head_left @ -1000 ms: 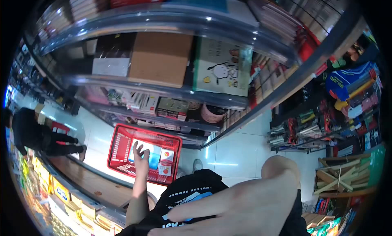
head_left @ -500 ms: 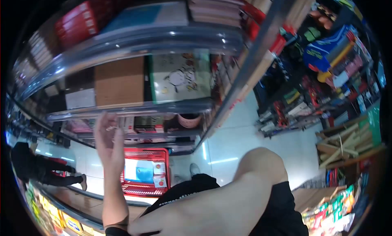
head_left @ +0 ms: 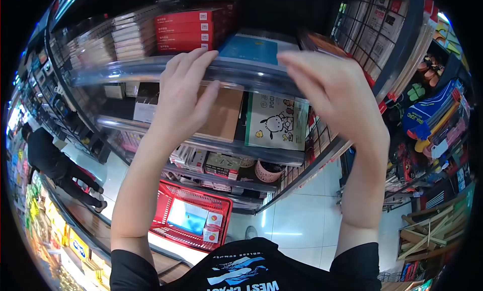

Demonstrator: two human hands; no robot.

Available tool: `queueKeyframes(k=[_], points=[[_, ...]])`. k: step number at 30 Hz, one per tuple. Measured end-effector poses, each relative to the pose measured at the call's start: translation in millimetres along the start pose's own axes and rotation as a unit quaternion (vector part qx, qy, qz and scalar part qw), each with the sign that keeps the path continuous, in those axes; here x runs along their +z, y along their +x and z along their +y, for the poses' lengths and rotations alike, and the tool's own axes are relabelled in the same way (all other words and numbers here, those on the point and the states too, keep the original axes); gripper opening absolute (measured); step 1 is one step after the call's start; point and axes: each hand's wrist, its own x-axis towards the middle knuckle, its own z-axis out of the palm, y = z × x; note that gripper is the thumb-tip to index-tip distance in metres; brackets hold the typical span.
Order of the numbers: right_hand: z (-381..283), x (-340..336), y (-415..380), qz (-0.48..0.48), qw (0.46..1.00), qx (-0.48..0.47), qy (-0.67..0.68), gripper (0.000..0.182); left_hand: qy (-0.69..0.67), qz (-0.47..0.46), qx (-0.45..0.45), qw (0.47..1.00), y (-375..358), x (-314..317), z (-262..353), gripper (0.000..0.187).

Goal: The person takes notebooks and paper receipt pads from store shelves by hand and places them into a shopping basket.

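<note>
Unclenched, left hand [head_left: 185, 90] is near four red boxes [head_left: 183, 30], right hand [head_left: 334, 82] one package [head_left: 249, 47].

Right grip [head_left: 343, 86] blurred, shirt [head_left: 294, 273] cropped

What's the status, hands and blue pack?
Left hand open, nothing seen held. Right hand same. Blue pack between them in view, contact unclear. Shelf lip in front of it.

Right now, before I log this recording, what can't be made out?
All in the head view:
Right hand: fingers blurred; contact with the blue package unclear.
Brown box: partly hidden behind the left hand.
Shirt print: cut off by the bottom edge.
Red boxes: lettering too small to read.
</note>
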Motion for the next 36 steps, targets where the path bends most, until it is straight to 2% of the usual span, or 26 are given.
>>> queueKeyframes(k=[3,4,6,7,9,12,15,16,17,19,20,21,23,24,26,27,29,30,31,32,33,34,35,36], points=[[41,15,26,-0.105,0.990,0.075,-0.057,0.024,0.050,-0.018,-0.004,0.999,7,2,1,0.044],[49,17,36,-0.101,0.990,0.073,-0.060,0.024,0.052,-0.013,-0.002,0.999,8,3,0,0.044],[52,19,52,-0.313,0.938,0.142,-0.039,0.033,0.070,-0.011,0.004,0.997,9,6,-2,0.044],[50,18,56,-0.309,0.940,0.139,-0.042,0.033,0.074,-0.006,0.006,0.997,9,7,-3,0.044],[45,14,66,-0.359,0.905,0.212,-0.078,0.043,0.052,-0.020,-0.005,0.998,8,7,-6,0.044],[54,20,71,-0.373,0.910,0.162,-0.085,0.054,0.051,-0.013,-0.005,0.999,7,6,-7,0.044],[58,21,71,-0.373,0.911,0.160,-0.077,0.061,0.045,-0.008,-0.005,0.999,6,6,-6,0.044],[58,24,67,-0.332,0.935,0.101,-0.077,0.050,0.043,-0.010,-0.008,0.999,6,6,-5,0.044],[60,24,67,-0.329,0.936,0.099,-0.080,0.050,0.042,-0.013,-0.011,0.999,6,6,-5,0.045],[47,22,72,-0.388,0.912,0.111,-0.067,0.036,0.042,-0.005,-0.010,0.999,6,6,-6,0.045],[46,26,69,-0.348,0.927,0.094,-0.105,0.027,0.039,-0.001,-0.010,0.999,5,7,-6,0.046],[48,28,67,-0.346,0.927,0.094,-0.106,0.027,0.039,0.000,-0.009,0.999,5,7,-6,0.046],[52,27,65,-0.290,0.936,0.047,-0.194,0.024,0.016,0.003,-0.027,0.999,3,8,-6,0.047],[54,25,64,-0.290,0.936,0.045,-0.195,0.024,0.018,0.004,-0.028,0.999,3,8,-6,0.047],[56,19,63,-0.204,0.953,0.060,-0.218,0.022,-0.019,0.048,-0.030,0.998,2,8,-7,0.048],[55,16,62,-0.203,0.953,0.058,-0.217,0.022,-0.017,0.048,-0.030,0.998,1,8,-8,0.048],[50,7,59,-0.117,0.967,0.081,-0.212,0.023,-0.139,0.085,-0.067,0.984,1,7,-9,0.046],[49,7,57,-0.074,0.973,0.054,-0.210,0.024,-0.138,0.085,-0.067,0.984,2,5,-7,0.046],[47,5,55,-0.074,0.974,0.054,-0.209,0.024,-0.335,0.054,-0.165,0.926,4,3,-4,0.048],[43,2,51,-0.045,0.980,0.045,-0.190,0.022,-0.513,0.021,-0.254,0.819,7,-1,0,0.051],[35,-2,49,-0.015,0.985,0.033,-0.170,0.019,-0.512,0.023,-0.256,0.820,10,-4,3,0.051],[28,-4,47,-0.015,0.985,0.032,-0.168,0.019,-0.618,-0.002,-0.302,0.726,14,-8,5,0.057],[21,-5,43,0.025,0.984,-0.028,-0.177,0.012,-0.711,-0.028,-0.341,0.615,17,-11,7,0.063],[12,-8,39,0.065,0.976,-0.089,-0.186,0.007,-0.710,-0.027,-0.341,0.615,18,-14,7,0.063]])
